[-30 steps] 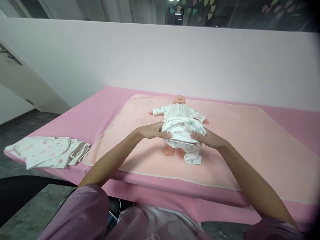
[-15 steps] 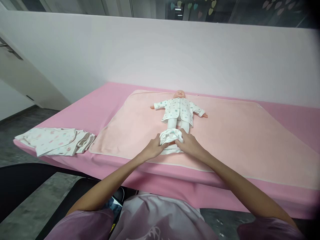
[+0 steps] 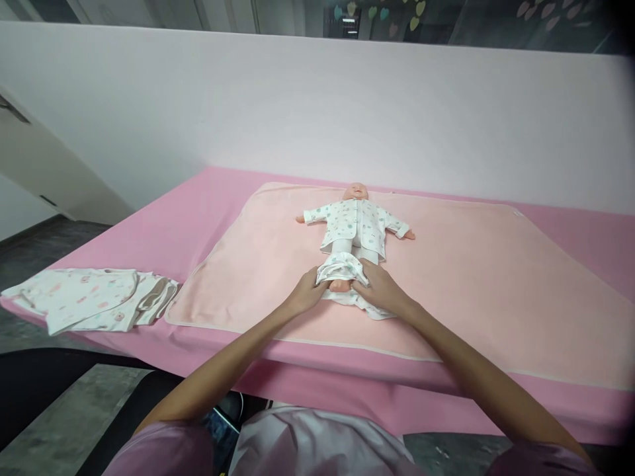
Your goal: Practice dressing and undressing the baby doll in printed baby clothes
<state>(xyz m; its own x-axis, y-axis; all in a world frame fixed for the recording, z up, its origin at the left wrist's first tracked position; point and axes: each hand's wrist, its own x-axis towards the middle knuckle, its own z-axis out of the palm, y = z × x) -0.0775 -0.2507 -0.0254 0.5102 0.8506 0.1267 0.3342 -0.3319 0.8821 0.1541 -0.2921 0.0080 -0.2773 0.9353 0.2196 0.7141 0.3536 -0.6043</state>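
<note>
A baby doll [image 3: 356, 192] lies on its back with arms spread, head toward the wall, wearing a white patterned jacket [image 3: 353, 221]. White baby pants [image 3: 341, 266] are bunched round its lower legs. My left hand [image 3: 306, 291] grips the bunched cloth on the left side, thumb in front. On the right side, my right hand [image 3: 380, 285] is closed on the same pants. Between my hands a bare doll foot [image 3: 340, 285] pokes out of the cloth. The rest of the pants hangs loose toward me on the mat. The other foot is hidden by my right hand.
A peach mat [image 3: 476, 284] lies under the doll on a pink-covered table [image 3: 169, 218]. Folded patterned baby clothes [image 3: 94, 297] rest at the table's left front corner. A white wall [image 3: 297, 106] rises behind. Black chair parts [image 3: 44, 383] stand at lower left.
The pants have moved a little up the doll's legs, and a foot now shows through the cloth. My right hand has tilted, and the loose pants cloth has spread rightward.
</note>
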